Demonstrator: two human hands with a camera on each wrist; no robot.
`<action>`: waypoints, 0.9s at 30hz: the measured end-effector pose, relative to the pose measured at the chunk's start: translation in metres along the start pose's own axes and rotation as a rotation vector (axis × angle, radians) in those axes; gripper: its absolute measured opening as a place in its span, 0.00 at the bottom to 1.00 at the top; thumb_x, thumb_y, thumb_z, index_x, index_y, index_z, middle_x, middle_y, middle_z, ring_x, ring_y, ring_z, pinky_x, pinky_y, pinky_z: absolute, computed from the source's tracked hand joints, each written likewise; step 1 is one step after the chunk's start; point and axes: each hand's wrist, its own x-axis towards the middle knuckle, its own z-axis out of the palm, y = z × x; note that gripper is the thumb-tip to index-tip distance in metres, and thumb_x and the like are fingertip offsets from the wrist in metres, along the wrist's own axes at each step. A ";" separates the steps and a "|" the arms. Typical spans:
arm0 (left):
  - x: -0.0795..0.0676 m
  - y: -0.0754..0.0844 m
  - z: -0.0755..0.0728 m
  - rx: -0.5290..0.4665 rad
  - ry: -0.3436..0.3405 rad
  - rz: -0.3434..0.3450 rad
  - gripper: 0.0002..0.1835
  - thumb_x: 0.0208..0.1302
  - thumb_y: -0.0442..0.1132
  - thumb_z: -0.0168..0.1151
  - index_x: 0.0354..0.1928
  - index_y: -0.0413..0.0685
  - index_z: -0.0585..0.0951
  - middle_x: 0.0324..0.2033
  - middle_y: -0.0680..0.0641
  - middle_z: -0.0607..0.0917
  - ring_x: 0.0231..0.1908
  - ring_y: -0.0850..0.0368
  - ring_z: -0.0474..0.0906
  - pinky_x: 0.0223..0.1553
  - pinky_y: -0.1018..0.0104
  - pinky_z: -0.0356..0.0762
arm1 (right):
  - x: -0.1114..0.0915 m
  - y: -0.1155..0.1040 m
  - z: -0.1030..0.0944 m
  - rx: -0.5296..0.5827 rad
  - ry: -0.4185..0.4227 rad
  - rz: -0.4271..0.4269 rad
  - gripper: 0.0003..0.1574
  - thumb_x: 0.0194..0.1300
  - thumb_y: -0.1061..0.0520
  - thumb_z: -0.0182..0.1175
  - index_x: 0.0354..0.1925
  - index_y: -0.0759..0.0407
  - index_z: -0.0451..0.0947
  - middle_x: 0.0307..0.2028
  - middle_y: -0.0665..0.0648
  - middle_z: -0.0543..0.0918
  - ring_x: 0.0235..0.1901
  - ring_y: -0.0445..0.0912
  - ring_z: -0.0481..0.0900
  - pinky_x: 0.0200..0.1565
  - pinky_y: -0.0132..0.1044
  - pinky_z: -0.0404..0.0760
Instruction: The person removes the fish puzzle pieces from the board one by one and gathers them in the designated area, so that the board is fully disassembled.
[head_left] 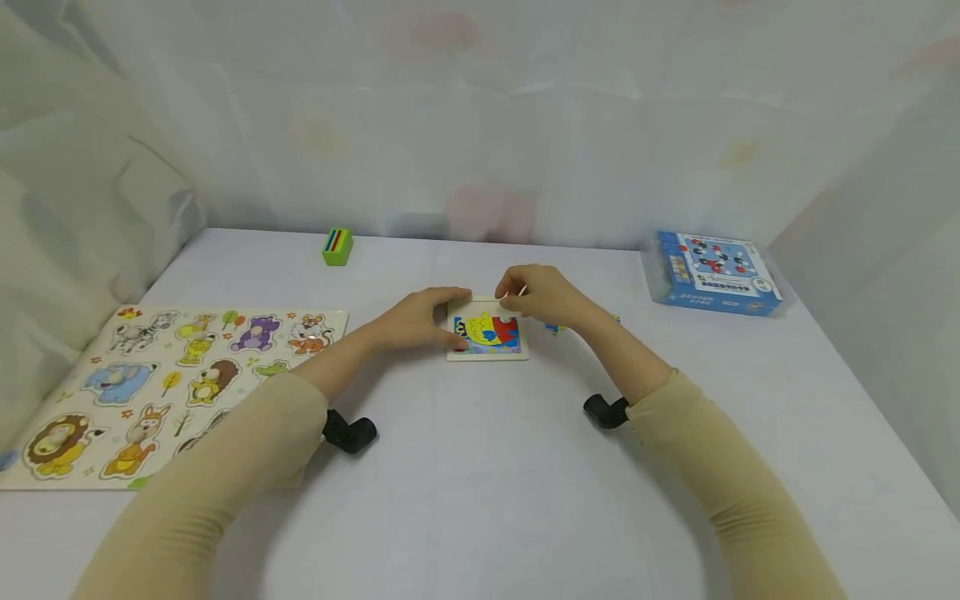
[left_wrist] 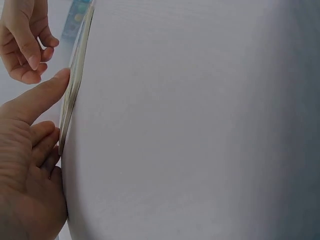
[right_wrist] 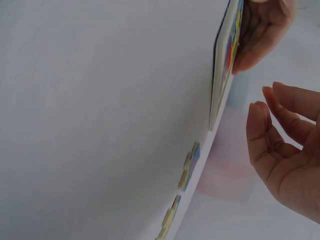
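Observation:
A small wooden jigsaw puzzle board (head_left: pixel 487 357) lies flat, with a yellow, red and blue picture in its lower part and bare wood along the top. My left hand (head_left: pixel 420 321) holds its left side, thumb at the lower-left and fingers at the top-left corner. Over the board's upper-right corner hovers my right hand (head_left: pixel 543 293), fingers loosely bent. In the right wrist view, nothing shows between the thumb and fingers of the right hand (right_wrist: pixel 287 145). Loose jigsaw pieces (right_wrist: pixel 190 167) lie beside the board, partly hidden behind the right forearm in the head view.
At left lies a large animal puzzle board (head_left: pixel 168 379), partly under the left sleeve. A green block with coloured stripes (head_left: pixel 337 247) stands toward the back. A blue box (head_left: pixel 716 275) in clear plastic sits at the back right. Pale cloth hangs behind the table.

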 end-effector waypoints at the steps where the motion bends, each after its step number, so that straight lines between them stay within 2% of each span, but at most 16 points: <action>1: 0.000 0.000 0.000 -0.004 0.001 0.007 0.46 0.52 0.51 0.74 0.73 0.51 0.66 0.74 0.50 0.67 0.76 0.50 0.57 0.78 0.50 0.53 | 0.001 -0.002 0.001 0.000 -0.006 -0.001 0.11 0.70 0.55 0.58 0.48 0.58 0.79 0.40 0.55 0.80 0.37 0.49 0.81 0.42 0.34 0.82; 9: 0.000 -0.003 0.000 -0.011 -0.007 0.027 0.45 0.53 0.50 0.74 0.72 0.50 0.66 0.73 0.48 0.67 0.76 0.49 0.58 0.78 0.49 0.54 | 0.012 -0.012 0.008 0.013 -0.058 -0.032 0.13 0.69 0.56 0.58 0.49 0.58 0.79 0.37 0.55 0.80 0.34 0.50 0.79 0.40 0.33 0.77; 14: 0.001 -0.004 0.001 -0.012 -0.006 0.038 0.44 0.53 0.50 0.75 0.72 0.54 0.67 0.73 0.48 0.67 0.75 0.48 0.58 0.77 0.47 0.54 | 0.018 -0.016 0.012 0.038 -0.114 -0.043 0.15 0.69 0.56 0.58 0.51 0.60 0.78 0.33 0.55 0.78 0.31 0.51 0.77 0.36 0.31 0.76; 20: 0.003 -0.007 0.002 -0.018 -0.009 0.076 0.43 0.53 0.50 0.75 0.71 0.54 0.68 0.73 0.49 0.68 0.76 0.50 0.58 0.78 0.48 0.53 | 0.024 -0.015 0.017 0.026 -0.153 -0.034 0.13 0.68 0.56 0.59 0.49 0.58 0.79 0.34 0.54 0.78 0.30 0.47 0.77 0.35 0.29 0.77; 27: 0.003 -0.006 0.000 -0.015 -0.018 0.067 0.44 0.53 0.48 0.75 0.72 0.52 0.67 0.74 0.47 0.66 0.76 0.49 0.56 0.78 0.47 0.51 | 0.029 -0.014 0.023 0.009 -0.157 -0.063 0.13 0.64 0.58 0.63 0.47 0.60 0.79 0.31 0.52 0.78 0.31 0.44 0.74 0.35 0.29 0.73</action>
